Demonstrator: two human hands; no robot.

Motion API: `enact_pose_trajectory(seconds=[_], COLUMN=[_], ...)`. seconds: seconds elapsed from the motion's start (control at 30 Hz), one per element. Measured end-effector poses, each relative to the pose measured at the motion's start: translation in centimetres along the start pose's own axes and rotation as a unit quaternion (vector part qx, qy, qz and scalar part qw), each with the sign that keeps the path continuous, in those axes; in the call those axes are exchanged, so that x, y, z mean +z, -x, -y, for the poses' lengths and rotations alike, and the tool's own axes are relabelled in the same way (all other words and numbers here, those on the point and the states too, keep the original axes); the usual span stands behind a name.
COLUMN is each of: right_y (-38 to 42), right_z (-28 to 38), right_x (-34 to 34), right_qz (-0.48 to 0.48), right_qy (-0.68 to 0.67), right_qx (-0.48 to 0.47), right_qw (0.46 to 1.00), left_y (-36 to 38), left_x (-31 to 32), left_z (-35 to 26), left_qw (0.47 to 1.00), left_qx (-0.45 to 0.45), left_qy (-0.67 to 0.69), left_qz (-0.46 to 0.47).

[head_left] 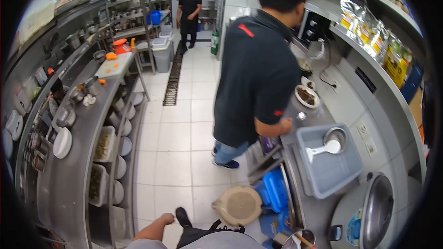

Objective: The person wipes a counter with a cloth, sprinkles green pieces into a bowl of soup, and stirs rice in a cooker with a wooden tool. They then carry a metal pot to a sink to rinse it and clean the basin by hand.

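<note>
My left hand (168,218) hangs low over the white tiled floor, just left of my dark shoe (183,217). Its fingers look curled in, and I see nothing in them. My right hand is out of view. At the bottom right edge is a metal pot (279,239) with a wooden-handled utensil (304,240) in it; whether anything holds the pot is hidden. A round beige lid (237,205) lies ahead of me, beside blue plastic containers (277,188).
A person in a dark shirt (254,74) works at the right counter, by a grey tub (328,182) with a ladle and bowl. A large lidded pot (355,212) stands nearer. A steel counter (69,175) runs left. Another person (189,9) stands down the aisle.
</note>
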State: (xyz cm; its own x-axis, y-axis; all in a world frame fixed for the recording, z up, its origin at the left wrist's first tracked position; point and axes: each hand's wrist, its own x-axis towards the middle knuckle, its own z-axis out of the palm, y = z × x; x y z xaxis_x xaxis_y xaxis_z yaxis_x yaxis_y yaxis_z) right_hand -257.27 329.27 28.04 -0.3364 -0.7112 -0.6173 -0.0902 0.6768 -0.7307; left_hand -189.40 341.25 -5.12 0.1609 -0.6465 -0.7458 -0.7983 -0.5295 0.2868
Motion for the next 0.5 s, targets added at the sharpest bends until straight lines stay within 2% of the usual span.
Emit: enact_pose_trajectory(seconds=[0.03, 0.1, 0.13, 0.23, 0.37, 0.43, 0.5], right_y=[-0.2, -7.5, -6.5, -8.7, -8.9, -9.3, -10.3], right_z=[1.1, -4.3, -3.2, -3.0, -0.1, 2.6, 6.3], right_x=[4.7, 8.1, 12.9, 20.3, 31.0, 36.4, 42.1], right_qz=[-0.007, 0.044, 0.002, 0.043, 0.096, 0.122, 0.151], right_qy=[-0.034, 0.228, 0.041, 0.209, 0.216, 0.2, 0.173], right_qx=[0.013, 0.018, 0.036, 0.099, 0.08, 0.062, 0.039], right_qw=[0.999, 0.972, 0.999, 0.972, 0.968, 0.97, 0.972], left_y=[1.5, 3.6, 3.8, 5.1, 4.6, 3.1, 1.2], left_x=[-3.0, -9.4, -11.4, -19.2, -31.1, -37.6, -44.4], left_z=[-1.1, -0.1, 1.1, 4.7, 8.5, 7.8, 5.6], left_qw=[0.999, 0.996, 0.994, 0.982, 0.96, 0.939, 0.926], left_qx=[0.023, 0.048, 0.046, 0.032, 0.037, 0.074, 0.107], left_qy=[0.037, 0.072, 0.091, 0.15, 0.195, 0.223, 0.256], left_qz=[-0.015, -0.035, -0.042, -0.11, -0.196, -0.253, -0.257])
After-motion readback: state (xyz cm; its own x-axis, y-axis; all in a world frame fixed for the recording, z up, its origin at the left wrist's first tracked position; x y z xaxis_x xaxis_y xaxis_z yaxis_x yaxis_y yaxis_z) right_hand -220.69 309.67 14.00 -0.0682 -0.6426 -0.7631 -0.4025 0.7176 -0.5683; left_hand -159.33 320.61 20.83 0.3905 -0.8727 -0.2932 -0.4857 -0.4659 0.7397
